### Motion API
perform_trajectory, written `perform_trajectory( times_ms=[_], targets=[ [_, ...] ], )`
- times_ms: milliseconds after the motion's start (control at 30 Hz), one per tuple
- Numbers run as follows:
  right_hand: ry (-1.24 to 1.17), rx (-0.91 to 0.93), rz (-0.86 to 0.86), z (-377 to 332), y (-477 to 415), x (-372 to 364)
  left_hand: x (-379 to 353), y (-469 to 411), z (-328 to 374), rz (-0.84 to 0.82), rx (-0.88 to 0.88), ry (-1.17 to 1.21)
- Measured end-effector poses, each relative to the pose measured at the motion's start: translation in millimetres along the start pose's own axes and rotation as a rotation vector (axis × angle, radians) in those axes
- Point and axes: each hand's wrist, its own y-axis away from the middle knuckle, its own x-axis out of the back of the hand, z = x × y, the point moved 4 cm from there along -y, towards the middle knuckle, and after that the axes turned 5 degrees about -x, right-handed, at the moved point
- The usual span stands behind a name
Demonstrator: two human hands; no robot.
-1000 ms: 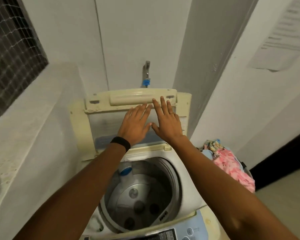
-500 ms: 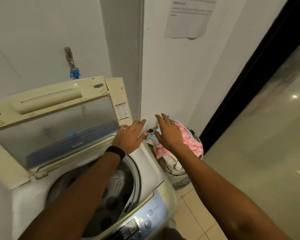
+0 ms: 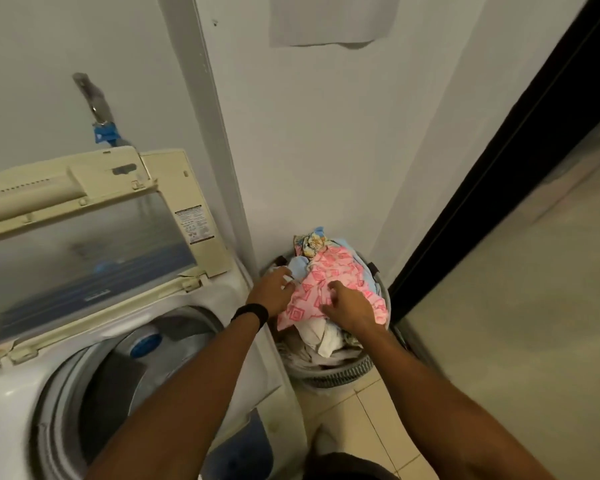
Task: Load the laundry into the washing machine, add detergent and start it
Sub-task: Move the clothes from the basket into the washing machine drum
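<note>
A white top-loading washing machine [image 3: 219, 306] stands at the left with its cream lid [image 3: 84, 237] raised and the drum [image 3: 118, 375] bare of clothes. Right of it, on the floor, a round laundry basket [image 3: 343, 375] is heaped with clothes, a pink patterned cloth [image 3: 333, 271] on top. My left hand [image 3: 272, 289] rests on the left side of the heap, its fingers touching pale blue and white cloth. The fingers of my right hand [image 3: 350, 306] curl into the pink cloth.
A wall tap with a blue fitting [image 3: 101, 112] sits behind the machine. A paper sheet [image 3: 326, 19] hangs on the white wall above the basket. A dark door frame [image 3: 499, 168] runs along the right, beside the tiled floor [image 3: 361, 427].
Both hands left the raised lid and swung right and down to the basket. My view turned right with them. The right hand now digs into the pink cloth.
</note>
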Motion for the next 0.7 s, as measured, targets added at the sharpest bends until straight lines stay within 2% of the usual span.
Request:
perform_trajectory(
  times_ms=[100,167,233,333,467,600,700],
  targets=[
    [-0.074,0.044,-0.013,6.6,-6.6,-1.2,-19.4,-7.5,-9.7,-0.016,0.166,0.112],
    [-0.098,0.066,-0.042,8.3,-10.0,2.5,-30.4,-14.0,-7.0,-0.014,0.201,0.132],
    [-0.115,0.097,-0.065,9.9,-12.8,6.1,-39.4,-19.7,-1.3,-0.049,0.217,0.056],
    [-0.111,0.116,-0.076,14.2,-15.9,11.9,-45.5,-26.0,0.0,-0.093,0.196,-0.211],
    [-0.032,0.148,-0.089,20.0,-24.4,17.6,-46.6,-27.7,-8.2,-0.181,0.267,-0.080],
    [0.033,0.211,-0.053,7.2,-28.4,28.3,-33.8,-24.6,5.2,-0.157,0.173,0.056],
    [0.012,0.398,0.046,-19.4,-31.6,42.2,-22.8,-19.9,14.8,-0.131,0.010,0.042]
  ],
)
